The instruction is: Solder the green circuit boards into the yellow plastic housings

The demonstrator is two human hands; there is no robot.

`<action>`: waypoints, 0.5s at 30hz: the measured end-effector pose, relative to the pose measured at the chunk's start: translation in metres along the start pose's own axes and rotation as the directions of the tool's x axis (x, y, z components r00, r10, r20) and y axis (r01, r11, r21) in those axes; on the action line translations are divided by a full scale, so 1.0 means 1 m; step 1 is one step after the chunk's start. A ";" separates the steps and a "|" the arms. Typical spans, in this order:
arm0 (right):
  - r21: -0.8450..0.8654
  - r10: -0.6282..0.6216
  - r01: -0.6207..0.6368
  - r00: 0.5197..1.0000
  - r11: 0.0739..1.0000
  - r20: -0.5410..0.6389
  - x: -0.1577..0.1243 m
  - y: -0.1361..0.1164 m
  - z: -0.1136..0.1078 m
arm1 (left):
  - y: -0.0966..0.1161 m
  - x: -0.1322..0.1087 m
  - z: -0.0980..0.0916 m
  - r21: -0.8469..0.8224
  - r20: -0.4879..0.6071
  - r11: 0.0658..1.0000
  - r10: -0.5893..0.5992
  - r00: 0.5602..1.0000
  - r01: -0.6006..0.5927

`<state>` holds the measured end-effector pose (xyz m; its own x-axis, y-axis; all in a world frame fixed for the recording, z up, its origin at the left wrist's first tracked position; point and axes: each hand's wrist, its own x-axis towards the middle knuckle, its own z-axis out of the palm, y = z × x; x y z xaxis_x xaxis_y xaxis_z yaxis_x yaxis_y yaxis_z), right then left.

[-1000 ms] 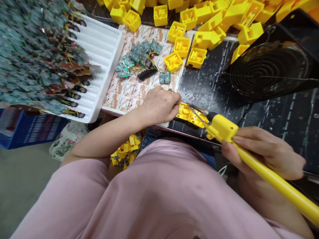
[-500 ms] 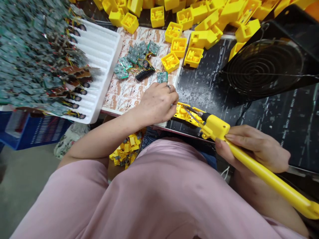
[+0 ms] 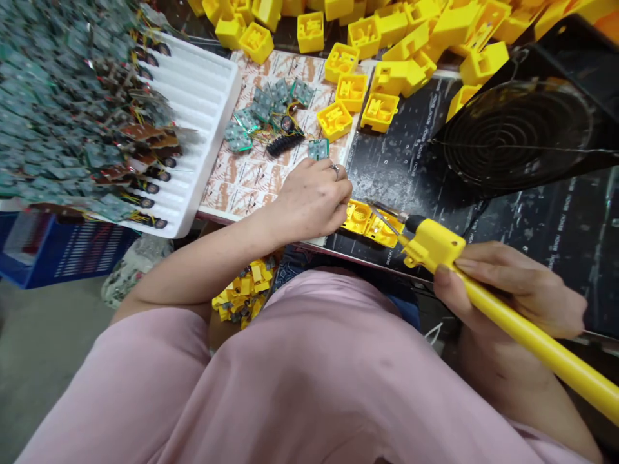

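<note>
An opened yellow plastic case [image 3: 358, 216] lies at the bench's front edge, its two halves side by side with moulded fittings inside. My left hand [image 3: 314, 198], a ring on one finger, is closed against the left end of this case. Its fingertips are hidden, so what they pinch does not show. Wrapped round the yellow handle of a soldering iron [image 3: 438, 241] is my right hand [image 3: 520, 287]. The iron's metal tip and a thin feed tube beside it point left, over the right half of the case. Contact between tip and case cannot be made out.
Circuit boards with wires [image 3: 261, 103] lie behind my left hand, beside a black coil [image 3: 284, 144]. A white foam tray [image 3: 193, 122] piled with boards stands left. Yellow housings [image 3: 382, 111] crowd the back. A black fan [image 3: 517, 135] stands right; a blue crate [image 3: 82, 254] sits below left.
My right hand and the soldering iron have shifted right, drawing the tip away from the left half of the case. My left hand stays at the case's left end.
</note>
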<state>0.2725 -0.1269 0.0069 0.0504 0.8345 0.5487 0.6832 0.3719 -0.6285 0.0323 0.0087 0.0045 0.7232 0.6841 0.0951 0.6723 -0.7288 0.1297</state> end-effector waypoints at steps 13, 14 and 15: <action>0.095 -0.055 0.070 0.988 0.993 -0.146 -0.004 0.016 0.012 | 0.004 -0.001 0.003 0.054 0.008 0.998 -0.019 1.000 0.019; 0.094 -0.056 0.069 0.989 0.993 -0.139 -0.005 0.017 0.012 | 0.004 -0.002 0.004 0.047 0.001 0.998 -0.029 1.000 0.029; 0.090 -0.052 0.064 0.990 0.994 -0.134 -0.005 0.018 0.013 | 0.005 -0.003 0.004 0.031 -0.011 0.999 -0.036 0.999 0.036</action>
<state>0.2750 -0.1193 -0.0146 0.1124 0.7519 0.6496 0.6164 0.4600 -0.6391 0.0343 0.0034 0.0008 0.6969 0.7100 0.1011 0.7025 -0.7042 0.1027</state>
